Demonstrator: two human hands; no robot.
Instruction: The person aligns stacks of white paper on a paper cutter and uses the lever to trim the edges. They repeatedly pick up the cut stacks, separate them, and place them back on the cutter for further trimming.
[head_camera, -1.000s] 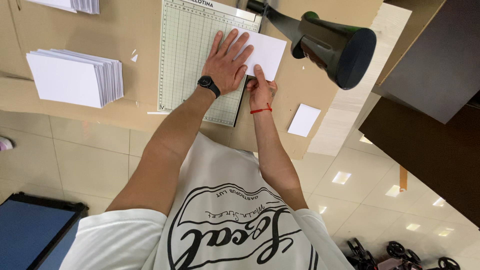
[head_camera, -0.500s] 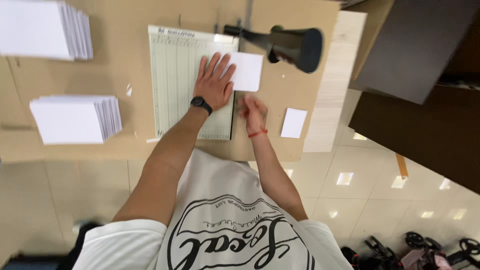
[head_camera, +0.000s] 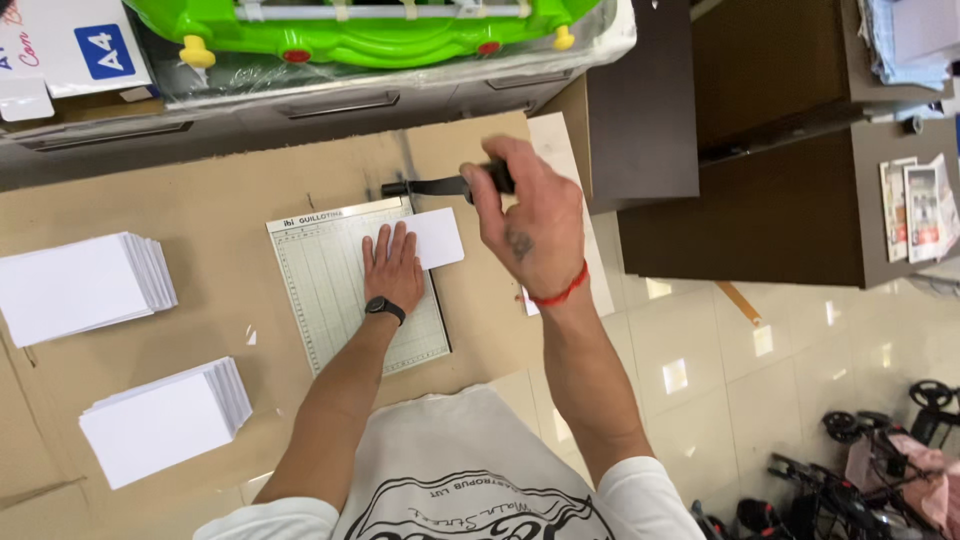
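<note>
A person stands over a brown cardboard-covered tabletop (head_camera: 240, 190), the left hand (head_camera: 392, 268) spread flat, fingers together, pressing a white rectangular sheet of paper (head_camera: 436, 238) onto the pale green gridded board of a guillotine paper cutter (head_camera: 340, 300). A black wristwatch (head_camera: 384, 309) sits on that wrist. The sheet juts past the cutter's right edge, under the line of the blade. The right hand (head_camera: 525, 225), raised above the board and closed in a fist, grips the black handle of the cutter's blade arm (head_camera: 440, 185), which is lifted and points left toward the hinge at the board's top corner. A red cord bracelet (head_camera: 560, 295) circles the right wrist. To the left on the tabletop lie two stacks of white cut cards, one higher up (head_camera: 80, 285) and one nearer the person (head_camera: 165, 420), well apart from the cutter. At the far edge, a bright green plastic toy wrapped in clear film (head_camera: 380, 30) rests on a grey metal drawer unit (head_camera: 300, 105), beside a white paper-ream box (head_camera: 70, 45). To the right stand dark brown wooden cabinets (head_camera: 760, 200) over a glossy cream tiled floor (head_camera: 720, 400).
</note>
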